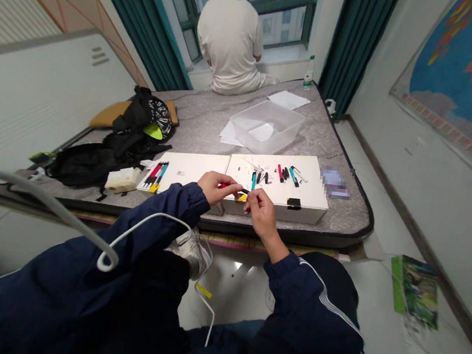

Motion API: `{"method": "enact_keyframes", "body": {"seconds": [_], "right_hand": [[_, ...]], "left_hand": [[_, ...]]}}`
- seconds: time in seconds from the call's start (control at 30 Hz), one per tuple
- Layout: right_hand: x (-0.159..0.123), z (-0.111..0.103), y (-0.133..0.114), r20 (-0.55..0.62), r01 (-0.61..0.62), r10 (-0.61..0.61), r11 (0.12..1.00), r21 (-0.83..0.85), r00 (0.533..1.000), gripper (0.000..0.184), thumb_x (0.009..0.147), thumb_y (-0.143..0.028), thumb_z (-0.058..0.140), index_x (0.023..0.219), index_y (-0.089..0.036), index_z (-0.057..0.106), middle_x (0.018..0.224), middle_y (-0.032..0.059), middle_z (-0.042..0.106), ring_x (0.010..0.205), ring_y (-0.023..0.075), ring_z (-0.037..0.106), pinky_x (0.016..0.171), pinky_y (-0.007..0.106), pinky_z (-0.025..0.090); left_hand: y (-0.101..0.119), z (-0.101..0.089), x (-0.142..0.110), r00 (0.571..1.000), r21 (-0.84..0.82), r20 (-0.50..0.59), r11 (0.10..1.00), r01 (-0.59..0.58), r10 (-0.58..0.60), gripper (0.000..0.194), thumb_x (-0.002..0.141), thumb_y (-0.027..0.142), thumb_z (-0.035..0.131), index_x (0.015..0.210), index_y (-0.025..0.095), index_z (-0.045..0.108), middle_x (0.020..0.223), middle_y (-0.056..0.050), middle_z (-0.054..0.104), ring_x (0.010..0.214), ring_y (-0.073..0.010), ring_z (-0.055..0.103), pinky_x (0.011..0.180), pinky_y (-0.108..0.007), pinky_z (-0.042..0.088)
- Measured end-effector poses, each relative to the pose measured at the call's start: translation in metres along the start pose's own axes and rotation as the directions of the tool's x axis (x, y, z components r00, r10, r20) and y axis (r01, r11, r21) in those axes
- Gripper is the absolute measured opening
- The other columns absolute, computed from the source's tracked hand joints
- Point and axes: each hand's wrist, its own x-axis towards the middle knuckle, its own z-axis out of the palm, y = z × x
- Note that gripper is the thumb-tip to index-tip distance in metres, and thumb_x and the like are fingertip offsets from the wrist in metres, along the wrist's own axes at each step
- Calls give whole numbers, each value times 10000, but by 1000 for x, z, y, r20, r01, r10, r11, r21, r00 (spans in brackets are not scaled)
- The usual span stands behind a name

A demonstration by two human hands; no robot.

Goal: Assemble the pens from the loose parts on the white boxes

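My left hand point(219, 188) is closed around a pen with a red barrel, part of which shows between the fingers. The pen's black end point(244, 190) sticks out toward my right hand point(260, 209). There my right thumb and fingertips pinch at the tip; any small part inside that pinch is hidden. Both hands hover over the front edge of two white boxes point(203, 167). On the right box lie pen parts: a blue barrel point(254, 181), a red barrel point(280, 173), black grips point(266, 177) and thin small pieces point(254, 165). Several pens point(156, 174) lie side by side on the left box.
A clear plastic bin point(267, 126) and paper sheets point(288, 99) lie behind the boxes on the grey mattress point(200, 116). A black backpack point(88, 163) and tissue pack point(122, 180) are left. A person point(230, 40) sits by the window. A white cable point(146, 221) crosses my left arm.
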Motion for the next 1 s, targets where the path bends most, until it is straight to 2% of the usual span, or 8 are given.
{"method": "enact_keyframes", "body": {"seconds": [0.13,0.3,0.37,0.5,0.57,0.67,0.8,1.0], "right_hand": [[0,1,4,3,-41,41,999,32,999,465,863,-561,435,603,-184,517,492,-21,508,445,96,481,481,215,404],[0,4,9,47,-153,146,954,259,988,545,851,-586,434,482,-185,447,371,-38,401,339,85,412,373,212,316],[1,5,10,67,-197,185,926,322,980,554,831,-607,449,472,-187,425,350,-48,365,322,82,401,350,206,295],[2,7,10,36,-221,224,898,381,974,483,809,-607,490,587,-178,498,403,-46,438,350,81,436,356,194,346],[3,7,8,5,-203,221,888,412,975,390,796,-568,544,716,-187,537,473,-48,502,394,84,476,378,188,391],[3,4,2,-1,-190,215,867,460,977,306,771,-499,615,838,-207,557,604,-34,584,521,100,566,448,191,462],[3,0,-1,12,-176,195,856,486,981,257,738,-379,689,897,-200,596,755,7,647,692,124,625,565,215,517],[5,0,2,1,-185,210,858,480,978,243,733,-343,700,899,-186,619,773,27,665,720,134,636,565,210,509]], "left_hand": [[-2,1,0,998,-62,-2,996,-70,70,335,753,403,634,944,146,729,854,-62,728,773,-172,638,739,-252,454],[-4,2,-1,997,-19,2,997,-71,71,334,731,369,663,983,158,724,774,-43,725,474,-79,477,496,-214,362],[-5,2,-1,997,-9,13,997,-76,76,337,728,376,668,985,166,726,752,-37,723,432,-61,409,456,-212,318],[-5,2,-2,997,8,5,997,-72,72,328,725,378,673,975,173,731,729,-35,723,430,-65,413,449,-213,317],[-4,3,-2,998,15,-18,998,-57,58,321,721,369,677,967,170,734,748,-42,728,461,-83,478,474,-216,355],[-4,2,-1,997,-4,-51,999,-50,49,315,717,361,682,959,166,735,819,-64,735,649,-149,626,624,-238,452],[-5,1,0,996,-30,-79,998,-52,49,314,734,373,669,960,165,734,880,-78,732,821,-199,665,776,-276,475],[-2,0,-1,995,-36,-80,998,-58,55,318,733,371,672,965,160,730,884,-74,732,817,-202,668,770,-284,488]]}}
